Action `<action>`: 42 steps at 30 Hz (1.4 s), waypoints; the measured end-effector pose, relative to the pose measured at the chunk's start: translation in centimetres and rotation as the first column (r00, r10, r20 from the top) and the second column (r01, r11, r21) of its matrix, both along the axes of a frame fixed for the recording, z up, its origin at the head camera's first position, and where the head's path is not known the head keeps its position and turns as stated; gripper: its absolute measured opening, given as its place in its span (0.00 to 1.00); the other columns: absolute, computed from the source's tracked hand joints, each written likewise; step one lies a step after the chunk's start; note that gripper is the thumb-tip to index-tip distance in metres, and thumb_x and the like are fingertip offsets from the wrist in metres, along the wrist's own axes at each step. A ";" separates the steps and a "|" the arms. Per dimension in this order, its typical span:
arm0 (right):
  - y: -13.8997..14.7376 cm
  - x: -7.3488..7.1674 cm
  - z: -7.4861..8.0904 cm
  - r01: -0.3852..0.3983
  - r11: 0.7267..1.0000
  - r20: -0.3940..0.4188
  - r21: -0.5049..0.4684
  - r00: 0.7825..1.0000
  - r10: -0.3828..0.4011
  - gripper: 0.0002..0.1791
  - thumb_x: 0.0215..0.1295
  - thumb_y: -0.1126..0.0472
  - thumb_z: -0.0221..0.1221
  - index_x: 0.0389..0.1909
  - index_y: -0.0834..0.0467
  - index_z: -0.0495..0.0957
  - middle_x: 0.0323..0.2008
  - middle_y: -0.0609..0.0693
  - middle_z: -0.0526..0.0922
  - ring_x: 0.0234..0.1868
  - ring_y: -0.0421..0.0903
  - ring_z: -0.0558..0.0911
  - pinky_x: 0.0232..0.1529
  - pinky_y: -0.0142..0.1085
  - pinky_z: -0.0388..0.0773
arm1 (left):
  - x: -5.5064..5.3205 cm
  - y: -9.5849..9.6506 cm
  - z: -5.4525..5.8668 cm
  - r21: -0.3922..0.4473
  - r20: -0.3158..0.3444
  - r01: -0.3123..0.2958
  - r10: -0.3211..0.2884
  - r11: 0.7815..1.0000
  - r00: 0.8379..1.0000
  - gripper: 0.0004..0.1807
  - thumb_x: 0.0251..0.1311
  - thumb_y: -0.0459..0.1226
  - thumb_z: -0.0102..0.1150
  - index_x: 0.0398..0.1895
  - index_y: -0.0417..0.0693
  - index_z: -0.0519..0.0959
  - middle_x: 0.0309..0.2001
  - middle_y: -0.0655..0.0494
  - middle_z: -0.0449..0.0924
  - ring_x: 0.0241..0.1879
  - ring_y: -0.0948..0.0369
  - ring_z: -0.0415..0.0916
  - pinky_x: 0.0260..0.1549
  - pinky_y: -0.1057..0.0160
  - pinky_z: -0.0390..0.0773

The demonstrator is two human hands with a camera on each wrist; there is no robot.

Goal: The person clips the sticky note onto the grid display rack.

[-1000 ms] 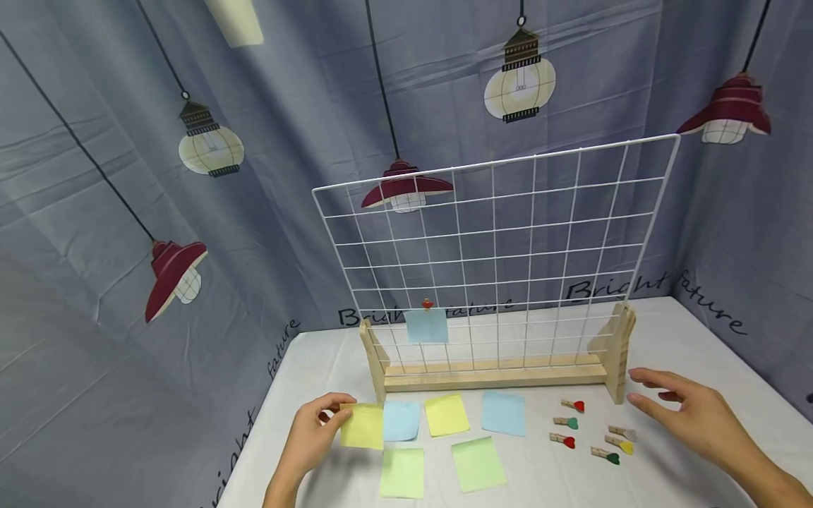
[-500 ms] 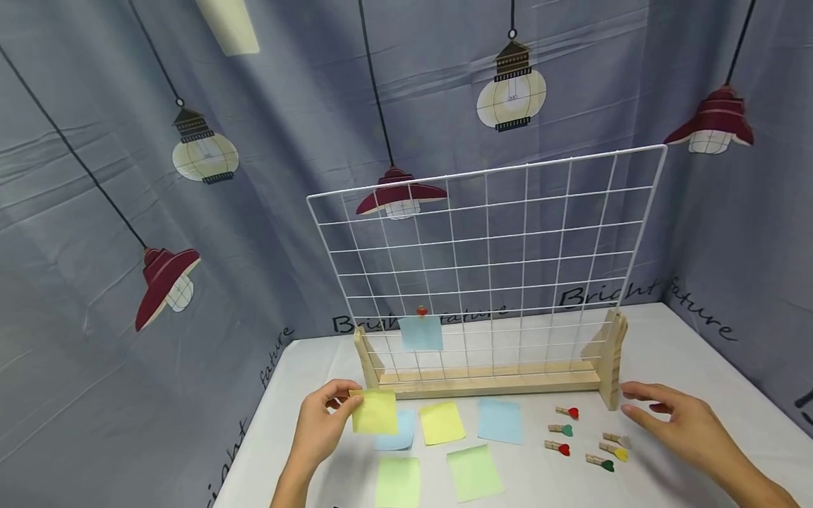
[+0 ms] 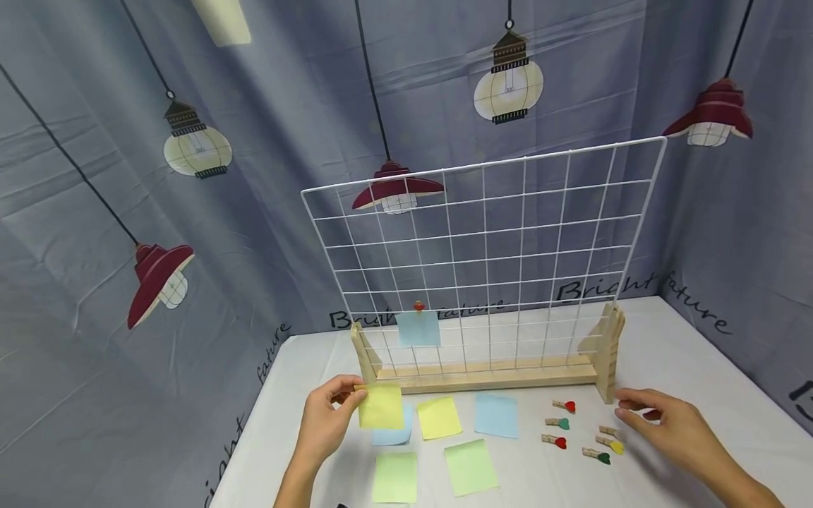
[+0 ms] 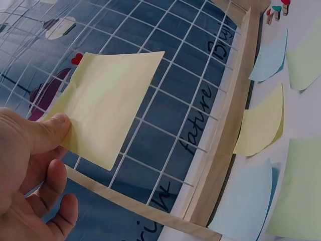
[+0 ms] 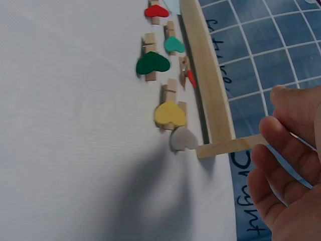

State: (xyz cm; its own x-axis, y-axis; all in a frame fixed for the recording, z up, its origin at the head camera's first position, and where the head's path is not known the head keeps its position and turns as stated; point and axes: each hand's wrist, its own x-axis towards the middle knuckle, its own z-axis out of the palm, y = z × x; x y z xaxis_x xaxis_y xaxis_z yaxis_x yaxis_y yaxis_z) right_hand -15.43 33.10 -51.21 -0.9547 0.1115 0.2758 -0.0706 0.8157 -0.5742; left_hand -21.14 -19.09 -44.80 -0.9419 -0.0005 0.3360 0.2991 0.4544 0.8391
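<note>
My left hand (image 3: 322, 427) pinches the left edge of a yellow sticky note (image 3: 386, 406) between thumb and fingers. The note is raised and overlaps a blue sticky note (image 3: 392, 437) on the table in the head view. In the left wrist view, the held note (image 4: 113, 105) appears in front of the wire grid. My right hand (image 3: 667, 427) holds nothing; its fingers bend loosely beside the stand's right foot. Nearest to it are small wooden clothespins with hearts, among them a yellow one (image 5: 169, 113) and a grey one (image 5: 183, 138).
A white wire grid (image 3: 485, 240) stands in a wooden base (image 3: 502, 375). A red-heart clothespin (image 3: 419, 306) holds a blue note (image 3: 419, 329) on it. Two green notes (image 3: 395, 478), another yellow note (image 3: 440, 418) and another blue one (image 3: 497, 415) lie on the white table (image 3: 311, 367).
My left hand has lifted the yellow note off to the right and upward, from beside the blue note to in front of it. The right hand stays hovering near the clothespins.
</note>
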 end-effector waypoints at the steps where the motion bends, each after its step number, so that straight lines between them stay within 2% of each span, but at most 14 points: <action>1: 0.0 -0.1 0.0 0.002 1.000 0.012 -0.003 1.000 -0.002 0.18 0.65 0.55 0.70 0.51 0.61 0.86 0.46 0.58 0.89 0.34 0.22 0.72 0.32 0.28 0.76 | 0.0 0.1 0.0 0.003 -0.003 0.003 -0.003 1.000 1.000 0.05 0.60 0.35 0.72 0.36 0.56 0.87 0.32 0.60 0.86 0.33 0.64 0.77 0.37 0.66 0.76; 5: 0.1 -0.3 0.0 0.008 1.000 0.091 -0.017 0.996 -0.007 0.19 0.67 0.54 0.68 0.53 0.62 0.85 0.44 0.56 0.89 0.33 0.24 0.72 0.31 0.28 0.75 | -0.3 0.5 0.3 0.017 -0.011 0.015 -0.015 1.000 1.000 0.05 0.61 0.35 0.72 0.37 0.56 0.88 0.32 0.60 0.87 0.33 0.64 0.77 0.37 0.66 0.75; 10: 0.2 -0.6 -0.5 0.020 1.000 0.184 -0.021 0.983 -0.016 0.19 0.70 0.55 0.65 0.55 0.63 0.84 0.47 0.59 0.88 0.35 0.37 0.77 0.31 0.29 0.75 | -0.6 0.9 0.4 0.034 -0.027 0.035 -0.035 0.999 0.999 0.05 0.62 0.35 0.71 0.37 0.56 0.88 0.32 0.60 0.87 0.32 0.63 0.77 0.37 0.65 0.76; 14: 0.1 -0.7 -1.3 0.021 1.000 0.237 -0.017 0.971 -0.016 0.19 0.70 0.56 0.64 0.55 0.64 0.83 0.48 0.60 0.88 0.38 0.45 0.80 0.34 0.34 0.77 | -0.6 1.1 0.3 0.041 -0.035 0.044 -0.043 0.998 0.998 0.06 0.62 0.34 0.71 0.37 0.57 0.88 0.32 0.60 0.87 0.32 0.63 0.77 0.37 0.65 0.76; 21: 0.0 -0.5 -2.7 0.030 0.999 0.271 -0.030 0.962 -0.021 0.20 0.69 0.55 0.65 0.54 0.64 0.83 0.49 0.63 0.87 0.41 0.50 0.84 0.39 0.49 0.82 | -0.5 1.4 -0.1 0.038 -0.027 0.060 -0.059 0.997 0.998 0.06 0.62 0.34 0.71 0.37 0.57 0.88 0.31 0.61 0.86 0.31 0.64 0.77 0.36 0.65 0.76; 28: 0.0 -0.5 -3.7 0.079 0.996 0.296 -0.042 0.953 -0.063 0.21 0.67 0.55 0.67 0.53 0.67 0.82 0.48 0.65 0.85 0.44 0.56 0.84 0.42 0.51 0.83 | -0.6 1.7 0.0 0.024 -0.035 0.061 -0.060 0.998 0.998 0.06 0.62 0.35 0.71 0.37 0.58 0.88 0.31 0.62 0.86 0.32 0.64 0.77 0.36 0.65 0.76; 37: -0.1 -0.5 -4.6 0.139 0.989 0.336 -0.044 0.935 -0.116 0.17 0.65 0.58 0.69 0.45 0.67 0.83 0.37 0.55 0.85 0.38 0.49 0.80 0.40 0.49 0.82 | -0.6 1.9 0.1 0.013 -0.022 0.045 -0.045 0.999 0.999 0.06 0.62 0.34 0.71 0.37 0.57 0.88 0.31 0.62 0.86 0.31 0.64 0.77 0.36 0.64 0.76; 42: -0.2 -0.6 -4.6 0.136 0.990 0.333 -0.035 0.936 -0.117 0.14 0.65 0.59 0.69 0.43 0.65 0.83 0.35 0.52 0.83 0.37 0.48 0.77 0.37 0.44 0.80 | -0.6 2.0 0.0 0.017 -0.021 0.040 -0.040 0.999 0.999 0.06 0.61 0.34 0.71 0.37 0.57 0.88 0.31 0.62 0.86 0.31 0.65 0.77 0.36 0.64 0.76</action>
